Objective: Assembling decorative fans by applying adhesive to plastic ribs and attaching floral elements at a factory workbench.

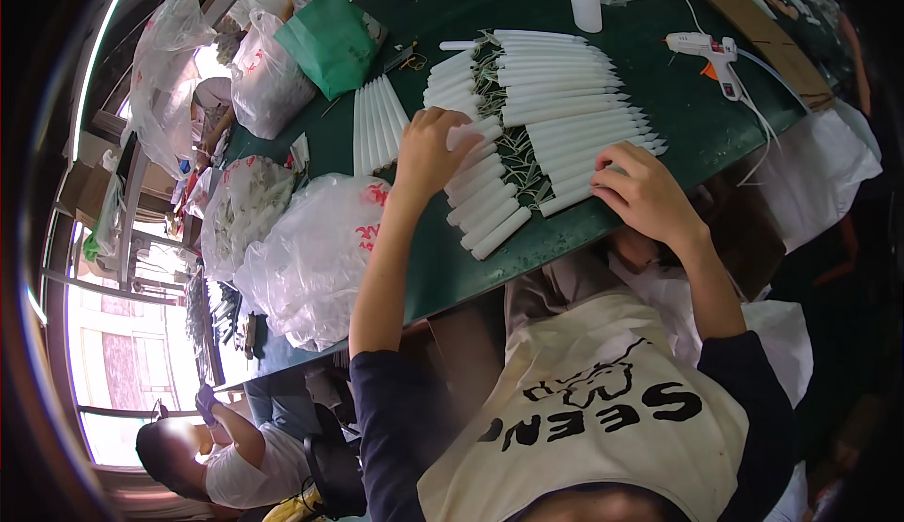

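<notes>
Fingers of the left hand (pixel 435 152), in the head view, curl partway over the left row of white sticks (pixel 482 205) on the green bench (pixel 438 268); whether they grip one cannot be told. Those of the right hand (pixel 645 192) bend loosely at the nearest stick (pixel 565 202) of the right row (pixel 574 136), their hold unclear, while a glue gun (pixel 694 46) lies farther off.

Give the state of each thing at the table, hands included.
Left hand: curled at a white stick, grip unclear
Right hand: fingers bent at the nearest stick's outer end, grip unclear
White sticks: laid side by side in two rows, green stems between
Separate sticks: lying together, beyond the left forearm
Glue gun: on its side, cord attached, heat unknown
Clear bag: bulging, crumpled
</notes>
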{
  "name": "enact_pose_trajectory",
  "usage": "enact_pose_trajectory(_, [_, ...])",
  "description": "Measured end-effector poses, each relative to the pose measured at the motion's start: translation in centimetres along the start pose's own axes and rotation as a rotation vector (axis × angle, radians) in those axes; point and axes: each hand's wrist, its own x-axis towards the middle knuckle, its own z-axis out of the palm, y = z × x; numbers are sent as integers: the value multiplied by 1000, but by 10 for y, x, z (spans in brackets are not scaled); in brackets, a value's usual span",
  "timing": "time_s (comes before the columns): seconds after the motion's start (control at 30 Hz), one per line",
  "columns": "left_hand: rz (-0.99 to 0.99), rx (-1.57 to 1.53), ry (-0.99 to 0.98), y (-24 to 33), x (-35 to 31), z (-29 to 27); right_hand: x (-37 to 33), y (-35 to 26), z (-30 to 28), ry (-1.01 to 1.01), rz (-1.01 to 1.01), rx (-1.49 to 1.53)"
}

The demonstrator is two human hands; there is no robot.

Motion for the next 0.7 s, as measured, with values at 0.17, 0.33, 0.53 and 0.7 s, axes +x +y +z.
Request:
enact_pose_trajectory(0.17, [28,149,-17,16,-5,15,13,-3,6,-13,-35,129])
enact_pose_trajectory(0.33, [-27,267,-41,25,-2,24,32,7,17,-36,-79,284])
enact_pose_trajectory(0.53, [80,323,105,38,-8,21,55,22,32,13,-20,43])
enact_pose_trajectory(0.7, [160,237,155,66,-18,13,62,45,32,54,-141,-141])
